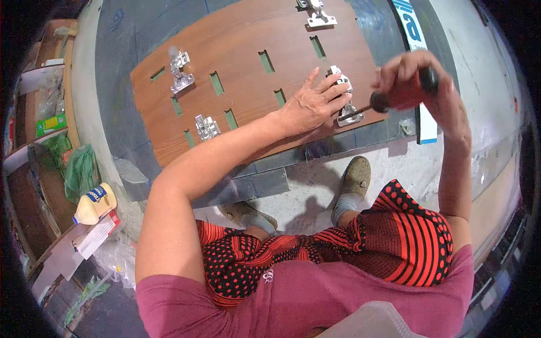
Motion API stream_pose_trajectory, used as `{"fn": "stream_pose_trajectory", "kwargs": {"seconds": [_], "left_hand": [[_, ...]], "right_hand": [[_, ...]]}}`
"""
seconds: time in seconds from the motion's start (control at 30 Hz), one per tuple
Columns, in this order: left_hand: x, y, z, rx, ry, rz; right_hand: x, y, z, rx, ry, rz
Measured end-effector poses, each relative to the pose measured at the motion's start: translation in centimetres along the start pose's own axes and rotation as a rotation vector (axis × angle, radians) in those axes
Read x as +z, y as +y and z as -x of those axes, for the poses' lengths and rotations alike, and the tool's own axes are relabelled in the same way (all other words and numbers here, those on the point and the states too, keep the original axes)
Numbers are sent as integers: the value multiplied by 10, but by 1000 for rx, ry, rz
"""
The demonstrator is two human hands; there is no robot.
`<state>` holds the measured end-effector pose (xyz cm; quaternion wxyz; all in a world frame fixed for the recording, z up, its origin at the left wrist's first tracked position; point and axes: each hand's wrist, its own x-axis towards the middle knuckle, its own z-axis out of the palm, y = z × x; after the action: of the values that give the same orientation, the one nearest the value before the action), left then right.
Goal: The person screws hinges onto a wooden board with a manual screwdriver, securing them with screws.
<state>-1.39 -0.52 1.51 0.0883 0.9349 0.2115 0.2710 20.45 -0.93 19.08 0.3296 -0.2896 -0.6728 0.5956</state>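
A brown wooden board [242, 42] with several green-lined slots lies across the grey work surface. My left hand [310, 106] rests flat on its near right part, fingers spread over a silver cabinet hinge [349, 114] that they partly hide. Wrapped around a red and black power screwdriver [403, 93], my right hand [421, 66] is closed. The tool's long thin bit points left and down to the hinge's base plate; whether it meets a screw is too small to tell. Other silver hinges sit at the far edge [321, 17], left [181, 72] and near left [207, 127].
A white strip with blue lettering [411, 25] runs beside the board on the right. To the left, a glue bottle [97, 203] lies near a green plastic bag [81, 173] and cluttered shelves [34, 152]. My feet stand below the front edge.
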Motion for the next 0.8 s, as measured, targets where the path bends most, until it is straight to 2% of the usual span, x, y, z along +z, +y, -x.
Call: {"fn": "stream_pose_trajectory", "kwargs": {"seconds": [0.1, 0.13, 0.2, 0.23, 0.3, 0.33, 0.43, 0.5, 0.6, 0.63, 0.7, 0.73, 0.8], "left_hand": [[-1, -1, 0, 27, -47, -19], [-1, -1, -1, 30, -40, -20], [-1, -2, -1, 37, -36, -24], [-1, -1, -1, 26, -33, -31], [-2, 0, -1, 12, -31, -39], [-4, 2, -1, 1, -35, -14], [-5, 1, -1, 2, -42, -8], [-3, 0, -2, 21, -50, -29], [-3, -1, -2, 32, -50, -28], [-3, 0, -2, 22, -55, -33], [-3, 1, -2, 7, -60, -40], [-4, 1, -2, 0, -55, -18], [-2, 2, -1, -9, -49, 10]], "right_hand": [[2, -12, -1, -16, -215, 68], [-2, -10, -2, -18, -212, 68], [-13, 1, -6, -58, -92, 18], [-16, 9, -8, -73, 22, -130], [-22, 8, -5, -125, 146, 57], [-21, 6, -4, -126, 143, 56], [-10, -8, 3, -115, -147, 24], [-5, -8, 0, -111, -241, -26], [-15, 5, -3, -124, -24, 68], [-16, 6, 0, -127, -24, 69], [-15, 7, 2, -61, 153, 127], [-14, 5, 2, -86, 63, 112], [-6, 3, 4, -80, 20, 74]]}}
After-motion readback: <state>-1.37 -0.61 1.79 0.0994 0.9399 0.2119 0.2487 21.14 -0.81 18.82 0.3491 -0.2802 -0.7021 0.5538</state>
